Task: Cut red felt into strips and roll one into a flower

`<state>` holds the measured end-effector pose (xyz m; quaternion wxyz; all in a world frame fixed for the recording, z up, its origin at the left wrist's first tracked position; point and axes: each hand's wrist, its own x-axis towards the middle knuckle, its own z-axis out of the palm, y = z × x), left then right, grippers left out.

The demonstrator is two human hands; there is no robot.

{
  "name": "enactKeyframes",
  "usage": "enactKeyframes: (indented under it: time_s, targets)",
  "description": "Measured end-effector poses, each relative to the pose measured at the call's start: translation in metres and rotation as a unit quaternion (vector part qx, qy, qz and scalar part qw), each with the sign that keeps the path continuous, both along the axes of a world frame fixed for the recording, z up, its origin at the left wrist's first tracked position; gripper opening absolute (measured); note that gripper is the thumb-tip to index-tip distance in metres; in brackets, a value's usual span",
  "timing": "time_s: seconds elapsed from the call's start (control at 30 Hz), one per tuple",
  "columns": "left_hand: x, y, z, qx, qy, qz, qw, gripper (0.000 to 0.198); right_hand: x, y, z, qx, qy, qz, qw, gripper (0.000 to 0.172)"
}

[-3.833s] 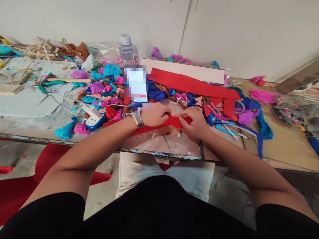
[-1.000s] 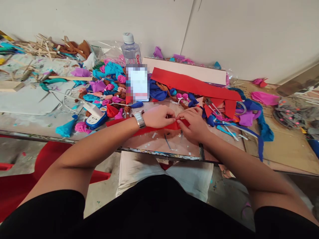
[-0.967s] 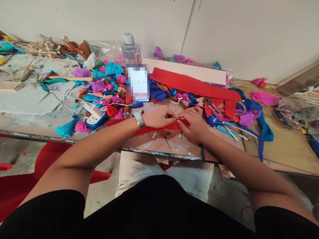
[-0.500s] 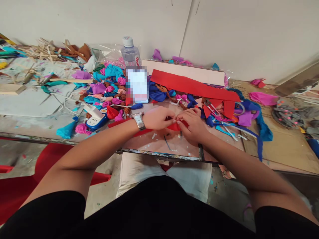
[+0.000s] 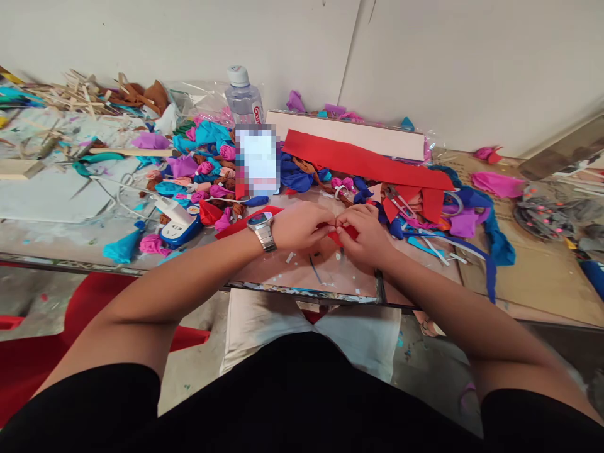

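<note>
My left hand [image 5: 298, 226] and my right hand [image 5: 365, 234] meet at the near middle of the table, both closed with pinched fingers on a narrow red fabric strip [image 5: 340, 235]. The strip's loose end [image 5: 240, 222] trails to the left, behind my left wrist with its metal watch [image 5: 263, 229]. Only a small bunched part of the strip shows between my fingertips. A long red fabric sheet [image 5: 363, 161] lies behind my hands.
Rolled fabric pieces in pink, blue, purple and brown [image 5: 207, 170] are heaped at the back left. A water bottle [image 5: 243, 97], a phone [image 5: 257, 158], a white and blue power strip [image 5: 177, 220], scissors [image 5: 400, 202] and wooden sticks [image 5: 80, 91] lie around. The table edge [image 5: 302, 290] is close to me.
My hands have drawn closer until the fingertips touch, and the visible stretch of red strip between them has shrunk. The strip's left end has lifted up behind my wrist.
</note>
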<state>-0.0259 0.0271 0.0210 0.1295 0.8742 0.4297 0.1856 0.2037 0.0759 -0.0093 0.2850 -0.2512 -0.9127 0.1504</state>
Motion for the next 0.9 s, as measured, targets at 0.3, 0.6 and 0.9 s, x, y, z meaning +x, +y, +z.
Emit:
enactKeyframes:
  time_s: [0.3, 0.6, 0.9]
  targets:
    - [-0.0024, 0.0014, -0.0001, -0.010, 0.002, -0.003, 1.000, 0.029, 0.0006, 0.0009, 0.0013, 0.011, 0.026, 0.008, 1.000, 0.008]
    - [-0.0002, 0.0004, -0.0017, -0.004, 0.007, -0.001, 1.000, 0.025, 0.0026, 0.0007, 0.0018, 0.010, 0.011, 0.010, 1.000, 0.006]
    - [-0.0028, 0.0021, -0.0005, -0.029, 0.012, -0.008, 0.999, 0.024, 0.0007, 0.0011, 0.0033, 0.023, 0.015, -0.005, 1.000, 0.009]
